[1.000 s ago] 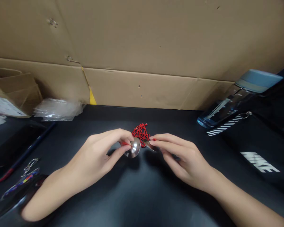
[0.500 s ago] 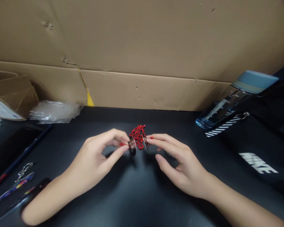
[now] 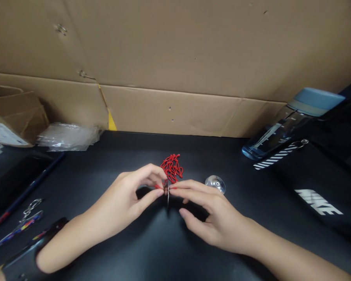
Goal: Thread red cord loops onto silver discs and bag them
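My left hand is closed, pinching a small clear suction cup by its neck, where a bit of red cord shows. My right hand comes from the other side with its first fingertips at a second suction cup, also with red at its neck; its thumb hangs apart below. The two cups stand edge-on, face against face between the hands. Just behind them lies a heap of red cord loops. Another clear suction cup rests on the black table beyond my right hand.
A blue-lidded water bottle and a black bag stand at the right. On the left are plastic bags, a cardboard box, a phone-like black slab and a keychain. A cardboard wall rises behind.
The cups, apart before, have come together face to face. Both hands have moved slightly toward me, the right one also leftward, uncovering the suction cup on the table.
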Available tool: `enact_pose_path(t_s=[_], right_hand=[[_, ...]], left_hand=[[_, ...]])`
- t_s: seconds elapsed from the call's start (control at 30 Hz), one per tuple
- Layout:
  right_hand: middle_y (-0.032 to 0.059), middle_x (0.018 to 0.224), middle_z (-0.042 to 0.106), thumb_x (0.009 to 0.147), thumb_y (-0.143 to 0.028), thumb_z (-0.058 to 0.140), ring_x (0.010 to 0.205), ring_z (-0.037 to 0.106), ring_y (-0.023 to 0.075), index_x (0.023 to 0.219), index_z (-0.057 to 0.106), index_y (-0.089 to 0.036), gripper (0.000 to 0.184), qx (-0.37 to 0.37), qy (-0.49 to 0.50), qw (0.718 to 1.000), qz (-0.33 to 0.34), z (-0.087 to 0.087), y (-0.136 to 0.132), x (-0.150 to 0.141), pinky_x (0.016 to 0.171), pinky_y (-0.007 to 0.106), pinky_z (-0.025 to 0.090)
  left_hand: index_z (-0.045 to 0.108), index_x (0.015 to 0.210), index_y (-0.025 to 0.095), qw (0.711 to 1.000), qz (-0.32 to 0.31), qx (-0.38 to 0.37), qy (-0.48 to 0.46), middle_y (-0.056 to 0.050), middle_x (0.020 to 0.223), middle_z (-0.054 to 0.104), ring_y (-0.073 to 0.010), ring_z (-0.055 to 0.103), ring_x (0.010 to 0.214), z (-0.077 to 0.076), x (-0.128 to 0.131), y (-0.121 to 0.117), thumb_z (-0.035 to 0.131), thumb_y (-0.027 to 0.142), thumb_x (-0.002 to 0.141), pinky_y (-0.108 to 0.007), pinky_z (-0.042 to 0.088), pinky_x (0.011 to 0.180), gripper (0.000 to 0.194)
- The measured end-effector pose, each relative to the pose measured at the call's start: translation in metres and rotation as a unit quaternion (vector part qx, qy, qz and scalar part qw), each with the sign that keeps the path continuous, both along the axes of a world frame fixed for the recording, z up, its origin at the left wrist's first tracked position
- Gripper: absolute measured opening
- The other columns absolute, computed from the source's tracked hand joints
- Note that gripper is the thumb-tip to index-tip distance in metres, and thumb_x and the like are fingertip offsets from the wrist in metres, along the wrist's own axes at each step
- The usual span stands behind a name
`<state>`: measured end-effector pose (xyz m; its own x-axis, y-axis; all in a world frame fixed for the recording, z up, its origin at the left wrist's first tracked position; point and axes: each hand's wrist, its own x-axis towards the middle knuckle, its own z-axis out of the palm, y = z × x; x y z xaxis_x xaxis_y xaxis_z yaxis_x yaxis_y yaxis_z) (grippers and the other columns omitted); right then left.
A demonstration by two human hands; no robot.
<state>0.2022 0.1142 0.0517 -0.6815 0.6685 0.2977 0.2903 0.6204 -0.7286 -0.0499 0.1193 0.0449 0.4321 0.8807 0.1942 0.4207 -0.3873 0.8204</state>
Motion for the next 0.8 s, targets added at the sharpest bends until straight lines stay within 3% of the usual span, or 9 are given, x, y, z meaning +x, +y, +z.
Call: enact_pose_path(t_s=[0.1, 0.27, 0.5, 0.8], right_hand=[[0.0084, 0.135, 0.065, 0.093, -0.014, 0.061, 0.121, 0.065, 0.0177, 0.138, 0.062, -0.021, 0.046, -0.008, -0.031, 0.999, -0.004, -0.001, 0.001, 0.000, 0.106, 0.029, 0.053], [0.0079, 0.131, 0.067, 0.093, -0.017, 0.065, 0.106, 0.069, 0.0162, 0.132, 0.065, -0.022, 0.039, -0.020, -0.034, 0.999, -0.016, -0.006, 0.003, -0.001, 0.092, 0.027, 0.057], [0.0040, 0.111, 0.074, 0.088, -0.019, 0.077, 0.092, 0.069, 0.0140, 0.114, 0.070, -0.021, 0.027, -0.005, -0.011, 0.999, -0.032, -0.013, 0.006, -0.002, 0.085, 0.024, 0.057], [0.0080, 0.120, 0.074, 0.083, -0.021, 0.083, 0.081, 0.071, 0.0142, 0.112, 0.070, -0.022, 0.032, 0.033, 0.002, 0.999, -0.037, -0.020, 0.008, -0.003, 0.076, 0.023, 0.061]], left_hand=[[0.060, 0.113, 0.029, 0.999, -0.021, -0.004, 0.046, 0.006, 0.097, 0.074, -0.0119, 0.072, 0.091, -0.002, 0.002, 0.001, 0.067, 0.025, 0.095, -0.023, 0.053, 0.087, 0.020], [0.056, 0.116, 0.030, 0.998, -0.015, 0.003, 0.059, 0.007, 0.096, 0.074, -0.0126, 0.072, 0.092, -0.005, 0.005, -0.003, 0.067, 0.024, 0.095, -0.025, 0.050, 0.088, 0.024], [0.053, 0.113, 0.028, 0.998, -0.037, -0.011, 0.047, 0.004, 0.105, 0.072, -0.0151, 0.069, 0.099, -0.008, 0.006, -0.004, 0.066, 0.021, 0.095, -0.028, 0.048, 0.091, 0.023], [0.049, 0.125, 0.029, 0.998, -0.053, -0.031, 0.021, 0.004, 0.099, 0.073, -0.0148, 0.069, 0.094, -0.004, 0.008, -0.006, 0.067, 0.017, 0.095, -0.027, 0.048, 0.087, 0.037]])
